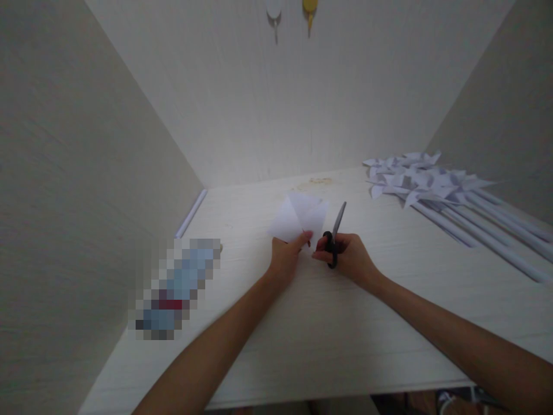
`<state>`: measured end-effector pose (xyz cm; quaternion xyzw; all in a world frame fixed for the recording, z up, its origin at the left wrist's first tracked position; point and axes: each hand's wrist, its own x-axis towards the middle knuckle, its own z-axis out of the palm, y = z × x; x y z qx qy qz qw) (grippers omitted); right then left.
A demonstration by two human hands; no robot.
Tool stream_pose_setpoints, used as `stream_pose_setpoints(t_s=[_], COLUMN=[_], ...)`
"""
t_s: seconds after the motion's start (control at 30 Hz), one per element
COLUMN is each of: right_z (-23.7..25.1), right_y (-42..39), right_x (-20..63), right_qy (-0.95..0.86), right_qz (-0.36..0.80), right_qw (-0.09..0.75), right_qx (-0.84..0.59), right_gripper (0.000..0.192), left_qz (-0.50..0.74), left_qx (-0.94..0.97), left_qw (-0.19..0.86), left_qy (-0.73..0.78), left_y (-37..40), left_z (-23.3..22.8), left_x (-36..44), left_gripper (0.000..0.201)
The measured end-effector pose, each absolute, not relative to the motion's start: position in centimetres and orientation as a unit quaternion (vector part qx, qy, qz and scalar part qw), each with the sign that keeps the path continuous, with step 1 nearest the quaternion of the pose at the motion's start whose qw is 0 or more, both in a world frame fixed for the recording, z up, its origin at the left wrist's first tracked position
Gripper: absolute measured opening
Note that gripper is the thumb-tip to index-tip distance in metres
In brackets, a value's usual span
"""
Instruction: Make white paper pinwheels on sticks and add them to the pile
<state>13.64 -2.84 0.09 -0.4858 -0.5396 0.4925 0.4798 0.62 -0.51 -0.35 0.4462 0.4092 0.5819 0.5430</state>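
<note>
Reaching forward over the table (302, 323), the left hand (286, 259) pinches a folded white paper (300, 219) at its near corner — just beside it, the right hand (351, 258) grips black scissors (336, 233), blades pointing away.

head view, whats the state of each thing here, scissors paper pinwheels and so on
scissors: held in the right hand, blades shut or nearly so, pointing away
white paper: folded or cut into flaps, pinched at its near corner by the left hand
paper pinwheels: assembled, lying piled at the right on white sticks
white stick: lying along the left wall
two wall hooks: nothing hanging on them
</note>
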Motion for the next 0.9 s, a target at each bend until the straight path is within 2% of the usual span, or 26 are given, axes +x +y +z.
stream_pose_setpoints(t_s=[0.9], right_z=[-0.15], right_y=[-2.81], right_x=[13.57], right_qy=[-0.573], right_qz=[0.465], right_qw=[0.478], right_qx=[-0.477], right_gripper=[0.02], left_qz=[0.579], left_qx=[0.467], left_qw=[0.546], left_qy=[0.384], left_y=[-0.62], left_z=[-0.76], left_x=[0.53], left_gripper=[0.022])
